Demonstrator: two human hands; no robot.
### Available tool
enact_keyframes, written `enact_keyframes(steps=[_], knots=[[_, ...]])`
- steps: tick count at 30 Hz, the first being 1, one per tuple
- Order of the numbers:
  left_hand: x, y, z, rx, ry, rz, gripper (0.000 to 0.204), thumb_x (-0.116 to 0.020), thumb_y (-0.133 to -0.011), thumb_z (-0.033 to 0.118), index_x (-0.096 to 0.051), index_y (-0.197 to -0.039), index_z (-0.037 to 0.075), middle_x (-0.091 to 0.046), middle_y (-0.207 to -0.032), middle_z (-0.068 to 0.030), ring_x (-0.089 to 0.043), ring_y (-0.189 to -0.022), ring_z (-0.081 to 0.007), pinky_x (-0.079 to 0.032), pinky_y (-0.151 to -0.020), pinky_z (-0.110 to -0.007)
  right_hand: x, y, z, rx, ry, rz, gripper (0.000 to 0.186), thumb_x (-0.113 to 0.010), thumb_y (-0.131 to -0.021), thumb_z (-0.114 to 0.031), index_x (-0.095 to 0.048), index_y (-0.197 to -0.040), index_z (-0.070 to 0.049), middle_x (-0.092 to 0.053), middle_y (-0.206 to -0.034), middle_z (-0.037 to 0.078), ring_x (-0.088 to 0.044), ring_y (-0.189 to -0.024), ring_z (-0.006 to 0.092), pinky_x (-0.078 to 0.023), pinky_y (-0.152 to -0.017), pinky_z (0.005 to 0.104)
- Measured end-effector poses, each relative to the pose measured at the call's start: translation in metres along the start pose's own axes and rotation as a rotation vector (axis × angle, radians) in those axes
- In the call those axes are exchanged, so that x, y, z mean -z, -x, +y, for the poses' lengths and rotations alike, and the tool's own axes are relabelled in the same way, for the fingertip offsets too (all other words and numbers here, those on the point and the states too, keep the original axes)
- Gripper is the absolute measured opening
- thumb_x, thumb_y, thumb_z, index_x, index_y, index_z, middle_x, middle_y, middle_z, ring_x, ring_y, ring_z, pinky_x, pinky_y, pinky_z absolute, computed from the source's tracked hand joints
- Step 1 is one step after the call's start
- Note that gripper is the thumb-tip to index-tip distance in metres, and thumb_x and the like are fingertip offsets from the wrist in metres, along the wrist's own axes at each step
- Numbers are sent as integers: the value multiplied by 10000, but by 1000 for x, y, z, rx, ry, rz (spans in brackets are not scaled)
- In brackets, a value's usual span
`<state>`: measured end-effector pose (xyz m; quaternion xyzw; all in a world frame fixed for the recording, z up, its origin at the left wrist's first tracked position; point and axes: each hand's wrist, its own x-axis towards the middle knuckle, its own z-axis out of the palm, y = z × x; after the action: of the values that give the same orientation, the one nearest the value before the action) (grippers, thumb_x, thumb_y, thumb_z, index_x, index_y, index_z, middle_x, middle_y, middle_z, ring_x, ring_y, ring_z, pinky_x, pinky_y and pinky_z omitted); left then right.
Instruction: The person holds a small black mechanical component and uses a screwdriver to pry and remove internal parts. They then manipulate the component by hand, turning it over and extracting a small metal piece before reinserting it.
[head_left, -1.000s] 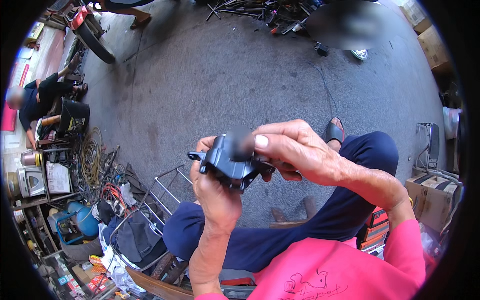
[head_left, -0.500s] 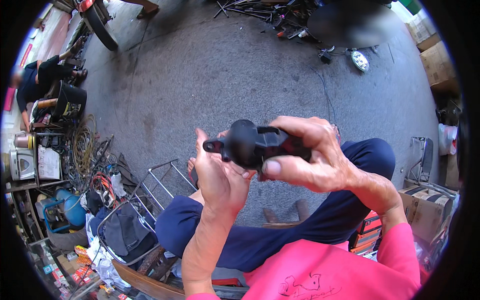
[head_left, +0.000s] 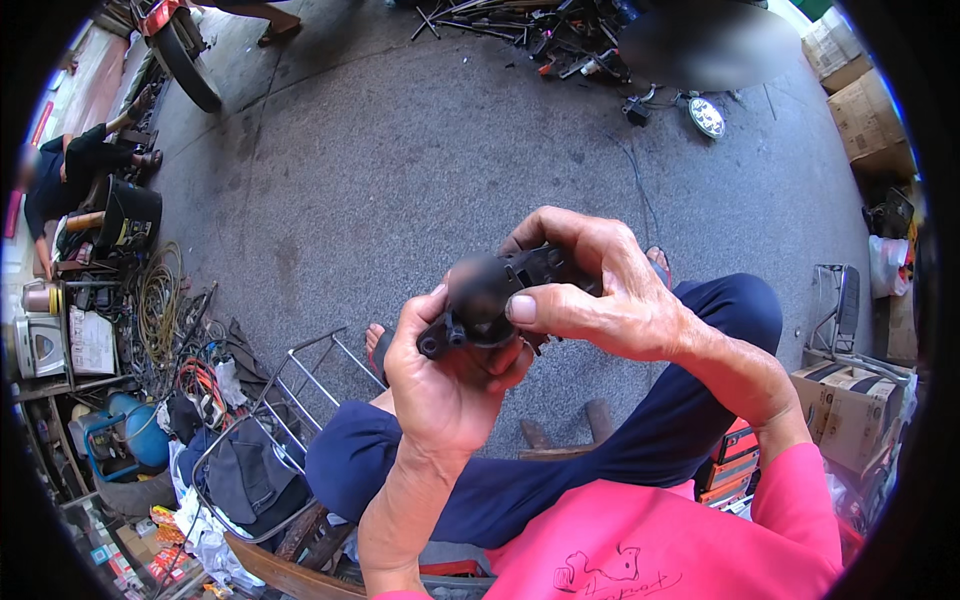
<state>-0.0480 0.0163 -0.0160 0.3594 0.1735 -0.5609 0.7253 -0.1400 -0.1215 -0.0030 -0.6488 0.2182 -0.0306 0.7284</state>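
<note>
A black mechanical part point(head_left: 487, 300), with a rounded body and a small eyelet-like lug at its left end, is held in front of me above my lap; its exact kind does not show. My right hand point(head_left: 610, 290) grips its right side, thumb across the near face and fingers curled over the far edge. From the left and below, my left hand point(head_left: 440, 385) cups it, with the thumb along the side by the lug and bent fingers showing underneath. The palms hide part of its underside.
Before me spreads a grey floor point(head_left: 400, 170). A metal rack point(head_left: 315, 375) stands by my left knee, near coiled cables point(head_left: 160, 310) and a blue tank point(head_left: 140, 430). Farther off are a motorcycle wheel point(head_left: 185, 65), a seated person point(head_left: 75, 175) and a round lamp point(head_left: 706, 117). Cardboard boxes point(head_left: 850, 410) stand at right.
My left hand has gone from a flatter, more spread palm to fingers curled round the black part. The part has turned and shifted slightly, and my right hand has moved a little left.
</note>
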Motion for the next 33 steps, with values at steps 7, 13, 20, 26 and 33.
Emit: enact_keyframes(steps=[7,13,20,26,33], knots=[[8,1,1,65,97,-43,408,-443,-824,437,-606,-910,73,-587,-733,-64,-493,-584,-162,-353,-475,-273,-4,3,-1,290,445,106,602,-748,-707,-399,-532,-1081,20,-549,-631,44,-507,-544,67,-394,-492,218],[17,-2,2,-72,110,-159,390,-438,-843,389,-632,-863,52,-643,-801,-72,-567,-662,-175,-388,-481,-284,-9,13,2,667,606,332,372,-738,-719,-183,-590,-1006,2,-534,-560,48,-519,-437,129,-403,-418,258],[9,-5,-1,-170,27,10,293,-396,-853,317,-520,-1003,98,-594,-833,-24,-548,-628,-129,-392,-469,-249,-22,6,22,698,648,227,251,-669,-732,-159,-630,-943,-29,-619,-666,103,-618,-545,244,-483,-466,332],[6,-5,-3,-245,-164,11,295,-384,-833,299,-514,-988,84,-575,-766,-17,-522,-580,-114,-374,-471,-238,-18,4,23,605,525,250,154,-641,-744,-132,-652,-846,-17,-629,-673,152,-636,-608,297,-496,-512,364],[0,-2,-4,-288,-196,23,295,-368,-835,307,-489,-977,78,-573,-757,-15,-520,-582,-101,-356,-467,-229,-17,6,17,562,470,211,132,-644,-748,-133,-660,-840,-39,-624,-666,145,-626,-592,297,-482,-503,363]])
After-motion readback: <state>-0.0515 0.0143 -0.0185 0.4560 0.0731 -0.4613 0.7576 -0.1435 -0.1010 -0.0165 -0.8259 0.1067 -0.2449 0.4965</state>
